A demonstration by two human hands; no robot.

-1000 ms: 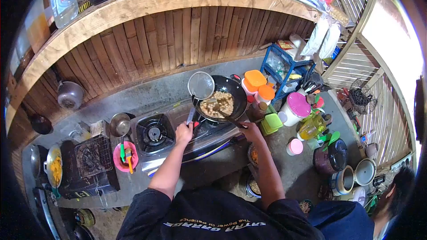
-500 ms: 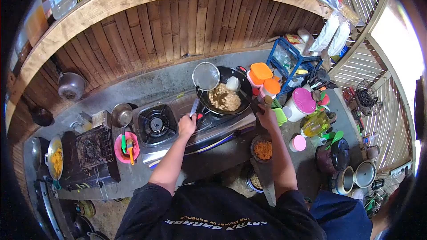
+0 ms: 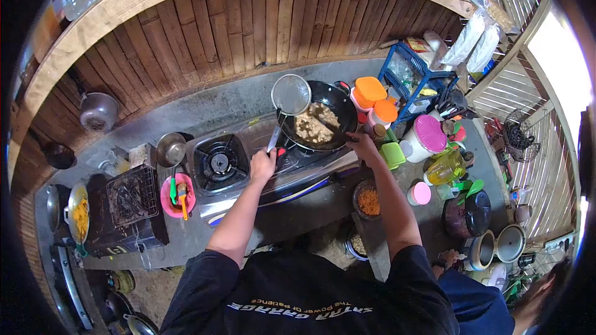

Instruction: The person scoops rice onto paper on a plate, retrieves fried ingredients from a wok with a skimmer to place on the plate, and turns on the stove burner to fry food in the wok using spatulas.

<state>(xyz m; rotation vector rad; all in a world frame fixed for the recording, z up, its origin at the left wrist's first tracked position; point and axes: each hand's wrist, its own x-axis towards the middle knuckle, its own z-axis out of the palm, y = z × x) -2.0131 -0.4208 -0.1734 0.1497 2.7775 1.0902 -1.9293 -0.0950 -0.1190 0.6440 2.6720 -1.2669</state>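
Observation:
A black wok (image 3: 340, 102) sits on the right burner of the stove, with pale brown pieces of food (image 3: 310, 127) in oil. My left hand (image 3: 263, 164) is closed on the handle of a round mesh strainer (image 3: 291, 94), which is over the wok's left rim. At the wok's right front, my right hand (image 3: 362, 144) grips the handle of a dark spatula (image 3: 336, 129), whose blade is down among the food.
Left of the wok is a bare burner (image 3: 220, 162), then a pink bowl (image 3: 185, 181) with brushes. Orange-lidded containers (image 3: 370, 89), a pink-lidded tub (image 3: 429, 133) and a blue rack (image 3: 406, 77) stand right. Another person (image 3: 475, 304) is at lower right.
The spatula was lifted with white glare on its blade and is now down in the food. My right hand has moved slightly up and left. The camera view has shifted, and the other person's hand has appeared.

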